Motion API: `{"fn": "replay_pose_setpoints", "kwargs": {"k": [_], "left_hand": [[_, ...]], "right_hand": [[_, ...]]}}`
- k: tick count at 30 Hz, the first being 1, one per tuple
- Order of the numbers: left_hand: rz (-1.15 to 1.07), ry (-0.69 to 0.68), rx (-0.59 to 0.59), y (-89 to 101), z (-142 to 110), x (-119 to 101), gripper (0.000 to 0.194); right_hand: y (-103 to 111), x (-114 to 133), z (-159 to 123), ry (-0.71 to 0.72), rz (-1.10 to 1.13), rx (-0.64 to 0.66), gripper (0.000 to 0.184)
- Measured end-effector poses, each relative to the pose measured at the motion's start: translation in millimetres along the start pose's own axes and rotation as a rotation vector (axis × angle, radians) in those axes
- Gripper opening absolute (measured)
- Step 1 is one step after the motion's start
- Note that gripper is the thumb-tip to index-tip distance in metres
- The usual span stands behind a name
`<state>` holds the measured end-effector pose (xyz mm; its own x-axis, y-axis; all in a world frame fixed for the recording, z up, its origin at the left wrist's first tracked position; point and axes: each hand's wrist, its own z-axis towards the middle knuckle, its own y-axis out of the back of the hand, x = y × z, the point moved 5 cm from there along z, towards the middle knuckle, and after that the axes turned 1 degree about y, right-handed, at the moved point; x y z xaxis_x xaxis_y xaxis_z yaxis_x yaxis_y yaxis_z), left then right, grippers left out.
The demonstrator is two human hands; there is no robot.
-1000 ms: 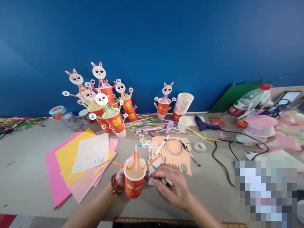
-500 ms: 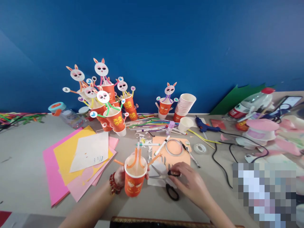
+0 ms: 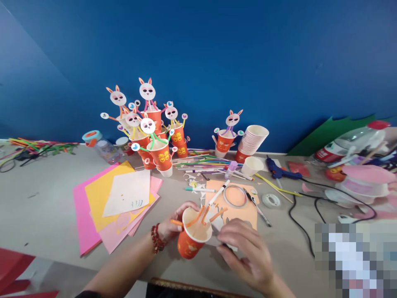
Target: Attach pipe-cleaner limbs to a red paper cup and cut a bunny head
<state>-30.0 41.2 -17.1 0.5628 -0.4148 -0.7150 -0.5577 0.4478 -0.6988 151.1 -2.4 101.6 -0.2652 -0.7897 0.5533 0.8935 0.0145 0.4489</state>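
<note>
My left hand (image 3: 170, 227) is wrapped round a red paper cup (image 3: 190, 249) with gold print, tilted so that its white inside faces up. Orange pipe cleaners (image 3: 221, 214) rise from inside it and stick out at both sides. Just right of the cup is my right hand (image 3: 243, 252), thumb and fingers apart and nothing visible between them. Black-handled scissors (image 3: 228, 247) lie under it, mostly hidden by the fingers. White paper (image 3: 218, 224) and an orange-peach sheet (image 3: 249, 213) are on the table behind this hand.
Finished rabbit-faced cups (image 3: 159, 155) stand at the back left, with a stack of paper cups (image 3: 252, 140) at back right. Coloured sheets (image 3: 87, 223) lie left. A blue glue gun (image 3: 282, 169) with a black cord and a tape roll (image 3: 271, 200) lie right.
My right hand has come away from the scissors' handles and moved beside the cup. My left hand has tilted the cup and turned its pipe cleaners. The view has swung left.
</note>
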Motion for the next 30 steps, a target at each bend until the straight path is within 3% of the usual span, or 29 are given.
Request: {"fn": "replay_pose_setpoints", "kwargs": {"k": [3, 8, 14, 20, 23, 26, 30], "left_hand": [[-0.012, -0.005, -0.002, -0.6, 0.7, -1.5, 0.07], [-0.04, 0.013, 0.012, -6.0, 2.5, -3.9, 0.076], [-0.055, -0.002, 0.003, -6.5, 1.3, -6.2, 0.066], [-0.087, 0.002, 0.012, -8.2, 2.4, -5.4, 0.065], [-0.108, 0.005, -0.003, -8.2, 3.3, -5.4, 0.061], [-0.106, 0.005, 0.009, -6.0, 3.9, -4.6, 0.06], [-0.083, 0.042, 0.056, -3.1, 3.5, -0.2, 0.072]], "right_hand": [[-4.7, -8.0, -7.3, -0.042, -0.006, 0.004, 0.019], [-2.0, -32.4, -35.2, -0.235, -0.09, 0.057, 0.013], [10.9, -54.1, -69.7, -0.439, -0.329, 0.193, 0.004], [4.4, -58.6, -100.5, -0.418, -0.595, 0.396, 0.042], [-0.2, -60.6, -103.1, -0.44, -0.66, 0.452, 0.049], [-3.1, -63.2, -95.1, -0.489, -0.652, 0.526, 0.039], [-4.4, -66.8, -83.3, -0.551, -0.594, 0.616, 0.018]]}}
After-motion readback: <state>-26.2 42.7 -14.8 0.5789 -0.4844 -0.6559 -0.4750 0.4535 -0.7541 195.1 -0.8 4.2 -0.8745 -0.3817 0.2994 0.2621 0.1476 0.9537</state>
